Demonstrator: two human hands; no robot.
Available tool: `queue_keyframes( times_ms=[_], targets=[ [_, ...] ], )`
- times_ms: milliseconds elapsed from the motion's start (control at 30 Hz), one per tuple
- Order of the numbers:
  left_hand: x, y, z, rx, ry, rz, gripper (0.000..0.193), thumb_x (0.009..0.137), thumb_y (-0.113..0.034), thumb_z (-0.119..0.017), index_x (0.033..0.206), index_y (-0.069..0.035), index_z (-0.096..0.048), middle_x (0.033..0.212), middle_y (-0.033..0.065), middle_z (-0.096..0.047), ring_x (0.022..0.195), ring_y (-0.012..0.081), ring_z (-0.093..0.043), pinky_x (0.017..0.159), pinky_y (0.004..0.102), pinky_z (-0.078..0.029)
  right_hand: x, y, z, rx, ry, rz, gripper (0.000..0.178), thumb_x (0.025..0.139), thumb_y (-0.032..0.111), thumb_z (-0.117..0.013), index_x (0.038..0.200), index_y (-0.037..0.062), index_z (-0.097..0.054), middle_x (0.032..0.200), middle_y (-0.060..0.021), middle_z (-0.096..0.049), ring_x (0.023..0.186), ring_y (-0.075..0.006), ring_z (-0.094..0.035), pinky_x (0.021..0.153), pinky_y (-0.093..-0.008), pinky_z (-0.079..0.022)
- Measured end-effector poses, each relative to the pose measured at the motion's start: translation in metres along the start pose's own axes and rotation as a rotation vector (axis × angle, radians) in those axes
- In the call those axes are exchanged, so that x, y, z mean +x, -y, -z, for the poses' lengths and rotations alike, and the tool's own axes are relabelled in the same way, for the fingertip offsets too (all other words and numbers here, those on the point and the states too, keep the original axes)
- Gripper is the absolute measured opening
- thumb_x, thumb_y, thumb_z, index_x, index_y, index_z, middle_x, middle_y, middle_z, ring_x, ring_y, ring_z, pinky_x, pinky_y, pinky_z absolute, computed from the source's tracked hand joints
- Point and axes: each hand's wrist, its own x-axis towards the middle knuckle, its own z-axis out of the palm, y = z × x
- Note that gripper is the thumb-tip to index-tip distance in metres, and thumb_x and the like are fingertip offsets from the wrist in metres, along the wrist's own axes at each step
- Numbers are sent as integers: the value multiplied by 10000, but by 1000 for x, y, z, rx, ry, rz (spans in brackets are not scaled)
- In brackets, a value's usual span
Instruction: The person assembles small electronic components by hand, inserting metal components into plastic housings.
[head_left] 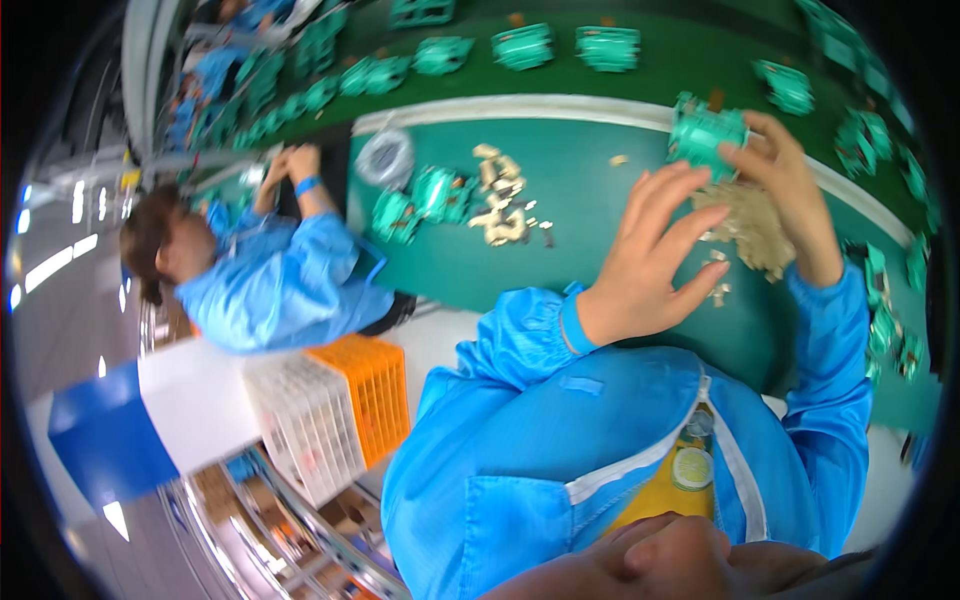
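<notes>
While the right hand [785, 170] grips the green part [706, 135] at two o'clock in view, the left hand [650, 245] spreads loose, empty!
Looks light, stiff, maybe slick: its side edges seem the safest hold.

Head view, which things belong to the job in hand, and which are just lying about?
Likely in the job:
- teal part, in the right hand
- beige pile close by
- probably the cream pieces farther left

Apparently just lying about:
- pale ring-shaped roll
- orange crate
- white crate
</notes>
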Motion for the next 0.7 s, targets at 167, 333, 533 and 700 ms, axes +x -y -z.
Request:
queue_keyframes(
  times_ms=[167, 333, 533, 700],
  targets=[
    [-56, 38, 38, 139, -74, 269, 314, 838, -73, -794, 1140, -47, -709, 1252, 157, -664, 1114, 345, -665, 919, 406, -546, 132, -21, 8, -76, -31, -61, 706, 941, 377, -755, 1439, -65, -518, 1137, -88, -660, 1047, -165, -643, 908, -267, -541],
    [-94, 76, 115, 402, -172, 648, 169, 875, -47, -751, 1037, -8, -725, 996, 153, -703, 870, 281, -704, 776, 387, -556, 156, -28, 6, -618, -294, 45, 582, 950, 366, -736, 1323, -58, -596, 1304, -175, -628, 1163, -252, -634, 949, -326, -528],
    [-96, 81, 107, 353, 79, 627, 195, 855, -61, -772, 1037, -10, -722, 956, 127, -667, 859, 255, -682, 762, 378, -551, 31, -2, -22, -555, -175, 510, 384, 969, 259, -705, 1283, 49, -640, 1341, -144, -614, 1205, -270, -619, 975, -364, -511],
    [-99, 106, 101, 333, 224, 586, 231, 831, -95, -807, 1025, -10, -715, 975, 102, -630, 862, 240, -639, 754, 368, -543, -67, -18, -33, -375, -85, 347, 185, 984, 112, -662, 1149, 29, -674, 1310, -111, -627, 1145, -216, -629, 889, -315, -520]
  ],
)
